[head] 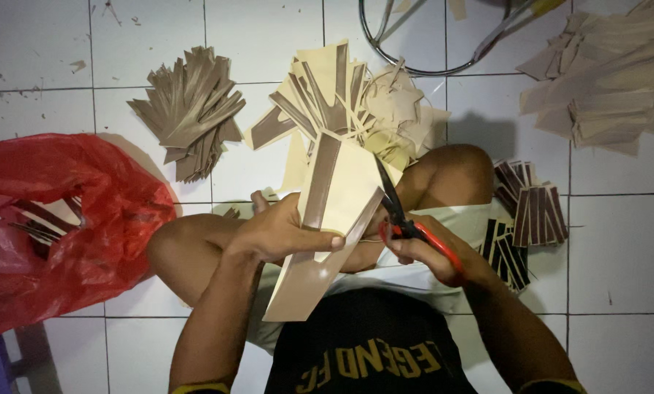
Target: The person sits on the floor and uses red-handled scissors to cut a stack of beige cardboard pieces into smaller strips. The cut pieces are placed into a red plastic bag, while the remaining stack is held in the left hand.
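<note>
A person sits cross-legged on the white tiled floor, both knees bare, with one stack of cream sheets held up between them. The left hand closes around that stack from the left, thumb pressed flat across the front, fingers wrapped behind; a brown band runs up the top sheet. The right hand is curled shut through the red handles of one pair of scissors, whose dark blades point up and away and meet the right edge of the stack. How far the blades are parted I cannot tell from here.

Around the person I count several piles. Ahead and to the left lies one fanned heap of grey-brown cut strips. Just right of it sits one heap of cream offcuts with brown bands, running into a crumpled bunch of paler scraps. At the far right corner is one large spread of tan pieces. Beside the right knee rest two small bundles of dark striped pieces, one above the other, the lower partly hidden by the forearm. On the left is one red plastic bag, open, with a few strips showing inside. One round metal ring of a stool base stands at the top.
</note>
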Motion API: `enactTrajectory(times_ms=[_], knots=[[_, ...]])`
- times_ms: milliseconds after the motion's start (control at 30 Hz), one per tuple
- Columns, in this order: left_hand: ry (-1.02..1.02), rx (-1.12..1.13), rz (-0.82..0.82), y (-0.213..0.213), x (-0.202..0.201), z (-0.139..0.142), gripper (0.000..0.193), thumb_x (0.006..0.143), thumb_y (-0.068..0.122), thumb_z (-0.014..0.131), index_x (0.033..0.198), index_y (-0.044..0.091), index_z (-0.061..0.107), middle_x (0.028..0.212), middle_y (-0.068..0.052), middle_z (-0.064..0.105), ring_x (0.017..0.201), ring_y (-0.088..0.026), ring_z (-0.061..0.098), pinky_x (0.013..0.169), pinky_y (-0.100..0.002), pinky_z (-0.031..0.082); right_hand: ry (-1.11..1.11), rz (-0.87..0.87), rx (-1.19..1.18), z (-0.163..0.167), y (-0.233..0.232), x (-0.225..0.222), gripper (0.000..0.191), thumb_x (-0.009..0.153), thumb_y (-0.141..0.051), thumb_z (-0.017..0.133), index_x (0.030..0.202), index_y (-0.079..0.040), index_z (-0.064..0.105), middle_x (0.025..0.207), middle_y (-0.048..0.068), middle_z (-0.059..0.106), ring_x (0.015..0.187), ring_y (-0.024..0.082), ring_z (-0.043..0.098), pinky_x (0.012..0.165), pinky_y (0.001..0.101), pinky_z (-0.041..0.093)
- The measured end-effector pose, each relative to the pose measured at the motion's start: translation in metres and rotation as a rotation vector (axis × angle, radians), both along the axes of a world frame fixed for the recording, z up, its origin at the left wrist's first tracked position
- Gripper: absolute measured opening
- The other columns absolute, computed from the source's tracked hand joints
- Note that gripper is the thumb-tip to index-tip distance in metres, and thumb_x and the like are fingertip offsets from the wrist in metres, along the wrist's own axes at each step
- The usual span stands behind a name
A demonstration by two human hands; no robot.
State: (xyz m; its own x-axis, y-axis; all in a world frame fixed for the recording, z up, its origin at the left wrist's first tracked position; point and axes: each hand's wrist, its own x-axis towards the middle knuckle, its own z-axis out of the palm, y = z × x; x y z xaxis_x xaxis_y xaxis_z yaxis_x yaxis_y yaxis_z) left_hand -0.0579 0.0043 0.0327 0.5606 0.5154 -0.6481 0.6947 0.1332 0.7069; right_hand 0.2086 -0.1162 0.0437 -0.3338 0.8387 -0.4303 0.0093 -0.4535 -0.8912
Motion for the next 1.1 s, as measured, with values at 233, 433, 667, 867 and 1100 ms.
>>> enactTrajectory(times_ms=[233,433,667,867,1100], knots=[[-0.269,-0.304,0.224,0.006,-0.023,-0.033,0.082,0.075,0.052,0.083,0.138,0.003,0.061,0.11,-0.017,0.079,0.104,-0.039,0.073,0.096,-0.059,0.055,-0.309,0.045,-0.08,-0.001,-0.003,0.015,0.022,0.084,-0.029,0.062,0.082,-0.007,0.062,0.057,0.0,0.051,0.047,0.012,0.048,0.045,0.03,0.038],[-1.021,-0.721,0.757,-0.013,-0.004,-0.041,0.067,0.087,0.047,0.064,0.144,0.016,0.046,0.127,-0.022,0.065,0.111,-0.042,0.064,0.092,-0.054,0.061,-0.023,-0.28,-0.145,-0.023,-0.02,-0.003,0.022,0.087,-0.022,0.06,0.074,-0.004,0.058,0.055,-0.001,0.047,0.045,0.011,0.042,0.041,0.0291,0.031],[-0.971,-0.384,0.977,-0.009,0.036,-0.024,0.057,0.095,0.007,0.065,0.145,0.009,0.039,0.123,-0.015,0.062,0.103,-0.028,0.069,0.085,-0.04,0.064,-0.373,-0.242,0.236,-0.031,-0.024,-0.035,0.021,0.089,-0.02,0.061,0.077,-0.004,0.06,0.059,0.001,0.055,0.052,0.011,0.051,0.05,0.0279,0.041],[-0.877,-0.205,0.777,0.012,0.027,-0.009,0.042,0.098,0.003,0.068,0.137,-0.004,0.056,0.1,-0.013,0.071,0.088,-0.02,0.072,0.08,-0.034,0.065,-0.158,-0.073,0.009,-0.019,-0.024,-0.029,0.027,0.087,-0.028,0.056,0.073,-0.006,0.058,0.056,0.001,0.052,0.049,0.012,0.05,0.046,0.0286,0.039],[-0.774,-0.089,0.692,0.01,0.031,-0.004,0.048,0.093,0.003,0.072,0.138,-0.005,0.058,0.091,-0.012,0.072,0.079,-0.018,0.074,0.073,-0.03,0.065,0.036,-0.055,-0.188,-0.031,-0.025,-0.024,0.035,0.088,-0.034,0.059,0.071,-0.004,0.059,0.053,0.004,0.051,0.047,0.015,0.05,0.043,0.0291,0.039]])
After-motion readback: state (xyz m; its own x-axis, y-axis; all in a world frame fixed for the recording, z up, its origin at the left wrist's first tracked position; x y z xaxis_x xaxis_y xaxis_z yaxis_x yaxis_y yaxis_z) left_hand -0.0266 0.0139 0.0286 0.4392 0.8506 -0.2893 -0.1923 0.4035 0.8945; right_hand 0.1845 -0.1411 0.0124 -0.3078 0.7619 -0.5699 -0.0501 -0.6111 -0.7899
